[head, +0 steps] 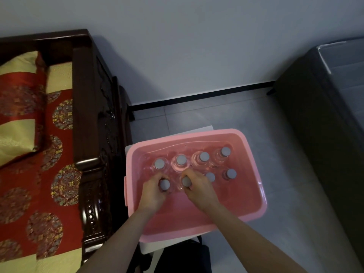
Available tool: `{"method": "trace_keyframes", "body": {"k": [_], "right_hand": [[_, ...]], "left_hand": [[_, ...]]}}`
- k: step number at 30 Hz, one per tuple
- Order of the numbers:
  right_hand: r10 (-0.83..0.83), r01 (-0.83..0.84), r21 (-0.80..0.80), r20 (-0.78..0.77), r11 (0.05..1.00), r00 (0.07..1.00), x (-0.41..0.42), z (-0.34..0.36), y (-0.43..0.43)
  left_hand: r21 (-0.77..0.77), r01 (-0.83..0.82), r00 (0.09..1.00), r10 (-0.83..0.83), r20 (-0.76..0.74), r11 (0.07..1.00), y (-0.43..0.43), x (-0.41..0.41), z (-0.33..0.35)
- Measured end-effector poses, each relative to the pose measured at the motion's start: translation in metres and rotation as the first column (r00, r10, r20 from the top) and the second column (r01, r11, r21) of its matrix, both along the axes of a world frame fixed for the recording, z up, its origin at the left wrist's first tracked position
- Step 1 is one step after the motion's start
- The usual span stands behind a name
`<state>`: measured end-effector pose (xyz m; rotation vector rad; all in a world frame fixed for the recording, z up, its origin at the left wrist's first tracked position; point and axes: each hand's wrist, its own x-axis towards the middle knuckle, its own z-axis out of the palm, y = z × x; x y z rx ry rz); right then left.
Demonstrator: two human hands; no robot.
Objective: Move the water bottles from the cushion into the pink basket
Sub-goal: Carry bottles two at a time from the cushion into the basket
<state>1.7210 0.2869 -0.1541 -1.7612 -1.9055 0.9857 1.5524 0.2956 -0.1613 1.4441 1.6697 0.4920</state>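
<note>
The pink basket [254,152] stands on the floor beside the wooden sofa. Several clear water bottles with grey caps stand upright in it in two rows, such as the back-row bottle [181,160] and the far-right bottle [230,173]. My left hand [153,191] grips the neck of a front-row bottle [164,184]. My right hand [199,187] grips the bottle [186,181] beside it. Both bottles are upright inside the basket. The red and gold cushion [57,174] at left has no bottle in the part I see.
A dark carved sofa armrest [92,134] runs between the cushion and the basket. A pillow [17,107] lies at the far left. A dark cabinet [323,123] stands at right. A white stool [151,248] and a dark bag [185,257] are under the basket's near edge.
</note>
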Motion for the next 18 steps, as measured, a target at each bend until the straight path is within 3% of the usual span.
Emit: {"method": "trace_keyframes", "body": {"k": [7, 14, 18], "right_hand": [[0.017, -0.017, 0.011, 0.037, 1.000, 0.999, -0.002, 0.001, 0.000], [0.034, -0.029, -0.103, 0.044, 0.994, 0.998, -0.003, 0.014, 0.008], [-0.060, 0.060, 0.018, 0.018, 0.998, 0.998, -0.005, 0.042, 0.013]], "left_hand": [[0.022, 0.030, 1.000, -0.030, -0.006, 0.999, 0.000, -0.001, -0.003], [0.040, 0.106, 0.994, -0.107, 0.015, 0.994, -0.002, -0.003, 0.004], [0.081, 0.056, 0.992, -0.064, 0.104, 0.995, 0.001, -0.011, 0.032]]}}
